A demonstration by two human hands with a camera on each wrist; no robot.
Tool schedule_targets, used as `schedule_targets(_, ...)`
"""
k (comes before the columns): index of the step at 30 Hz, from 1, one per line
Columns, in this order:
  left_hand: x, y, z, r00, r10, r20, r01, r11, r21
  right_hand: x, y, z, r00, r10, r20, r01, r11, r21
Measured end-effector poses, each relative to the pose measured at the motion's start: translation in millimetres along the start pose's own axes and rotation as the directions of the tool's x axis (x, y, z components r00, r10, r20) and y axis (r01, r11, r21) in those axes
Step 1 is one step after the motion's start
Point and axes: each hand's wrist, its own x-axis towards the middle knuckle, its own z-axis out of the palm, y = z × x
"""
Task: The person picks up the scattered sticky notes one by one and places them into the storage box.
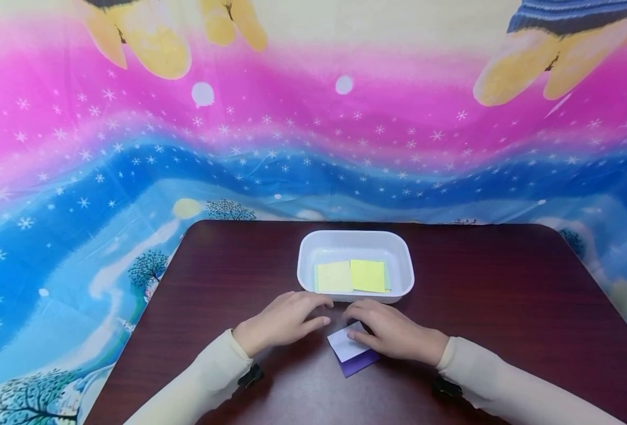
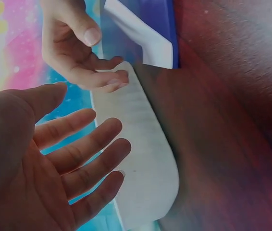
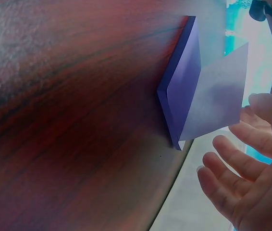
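A purple sticky-note pad (image 1: pixel 353 365) lies on the dark table in front of the tray. Its pale top sheet (image 3: pixel 217 96) stands up at an angle from the pad. My right hand (image 1: pixel 393 330) is right beside this sheet, thumb and fingers spread apart near the sheet's free edge in the right wrist view. The thumb overlaps the sheet in the head view. Palm up to its wrist camera, my left hand (image 2: pixel 73 159) holds nothing, its fingers loosely bent. It hovers left of the pad, close to the tray's near wall (image 2: pixel 145 159).
A white tray (image 1: pixel 304 248) stands at the table's far side. Inside it lie a cream sticky-note pad (image 1: pixel 334 277) and a bright yellow one (image 1: pixel 367 275), with light green edges showing beneath. A printed snow-scene cloth (image 1: pixel 313 136) hangs behind the table (image 1: pixel 504 307).
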Motion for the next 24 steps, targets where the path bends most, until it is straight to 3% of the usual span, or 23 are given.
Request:
schedule_targets(16,-5.0,-4.6,10.0,0.999,-0.029,0.016,0.029,0.999,-0.016,0.8,2.3,6.2,0.998,-0.008,0.062,0.011,0.999,-0.041)
schedule_targets(24,-7.4,-7.6,14.0,0.999,-0.046,0.019,0.046,0.999,0.001,-1.7,4.1,10.8,0.998,-0.019,0.055,0.024,0.996,-0.086)
